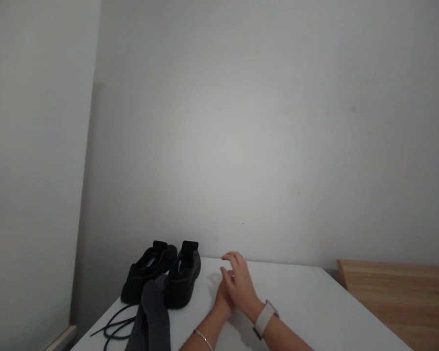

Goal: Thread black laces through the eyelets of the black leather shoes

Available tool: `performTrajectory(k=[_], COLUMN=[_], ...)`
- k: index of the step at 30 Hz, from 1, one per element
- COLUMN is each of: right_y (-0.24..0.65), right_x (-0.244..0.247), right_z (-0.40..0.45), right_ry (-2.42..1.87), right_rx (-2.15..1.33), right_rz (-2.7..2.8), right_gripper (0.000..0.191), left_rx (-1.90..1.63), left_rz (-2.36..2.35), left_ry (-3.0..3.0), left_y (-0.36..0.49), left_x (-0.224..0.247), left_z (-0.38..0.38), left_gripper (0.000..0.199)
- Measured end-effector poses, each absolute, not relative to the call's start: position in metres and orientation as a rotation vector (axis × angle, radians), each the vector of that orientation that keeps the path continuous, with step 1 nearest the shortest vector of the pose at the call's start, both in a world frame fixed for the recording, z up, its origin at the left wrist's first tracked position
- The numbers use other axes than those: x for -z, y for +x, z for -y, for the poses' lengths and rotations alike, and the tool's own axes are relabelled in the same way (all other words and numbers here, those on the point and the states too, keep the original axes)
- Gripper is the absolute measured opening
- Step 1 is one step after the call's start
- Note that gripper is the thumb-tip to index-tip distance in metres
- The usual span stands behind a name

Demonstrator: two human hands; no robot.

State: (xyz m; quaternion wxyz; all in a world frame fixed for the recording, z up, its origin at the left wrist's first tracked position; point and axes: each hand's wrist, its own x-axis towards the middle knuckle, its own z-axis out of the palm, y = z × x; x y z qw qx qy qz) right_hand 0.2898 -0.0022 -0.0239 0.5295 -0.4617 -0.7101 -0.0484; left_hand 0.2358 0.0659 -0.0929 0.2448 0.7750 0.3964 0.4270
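Observation:
Over the white table, my right hand [240, 283], with a pale watch band on its wrist, rests across my left hand [224, 296]. The fingers of the right hand are loosely curved and apart, with nothing visible in them. A thin bracelet circles my left wrist; that hand's fingers are mostly hidden behind the right one. To the left stand two black shoes, one farther left [141, 278] and one nearer my hands [181, 282]. Dark grey socks [157, 317] lie in front of them. Beside the socks is a loosely looped dark shoelace [119, 327].
The white table [292, 292] reaches back to a pale grey wall [241, 136]. At the right, beyond the table's edge, is a wood-grain panel [398, 297]. A white upright surface [32, 161] rises on the left.

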Motion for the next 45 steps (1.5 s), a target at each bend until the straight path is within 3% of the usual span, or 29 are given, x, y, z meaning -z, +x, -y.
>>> performTrajectory(k=[2,6,8,12,21,45], right_y=[0.321,0.346,0.344,0.337,0.344,0.343], right_x=[0.036,0.051,0.054,0.056,0.061,0.057], right_z=[0.002,0.003,0.004,0.003,-0.004,0.002], right_ry=[-1.136,-1.164,-1.145,-1.143,-1.168,-1.164], right_rx=[0.117,-0.087,-0.218,-0.343,-0.443,-0.439], right_rz=[1.635,1.75,1.828,1.841,1.795,1.824], right_gripper=[0.025,0.024,0.027,0.028,0.029,0.03], left_rx=[-1.238,-1.346,-1.274,-1.073,-1.03,-0.97], left_rz=[-1.091,-0.824,-0.588,-0.353,-0.377,-0.388], left_ry=[2.028,1.751,1.725,1.793,1.81,1.881], left_y=[0.24,0.241,0.236,0.227,0.226,0.222], left_x=[0.093,0.092,0.09,0.08,0.068,0.069], left_z=[-0.064,-0.057,-0.053,-0.047,-0.033,-0.035], left_gripper=[0.032,0.07,0.076,0.061,0.031,0.029])
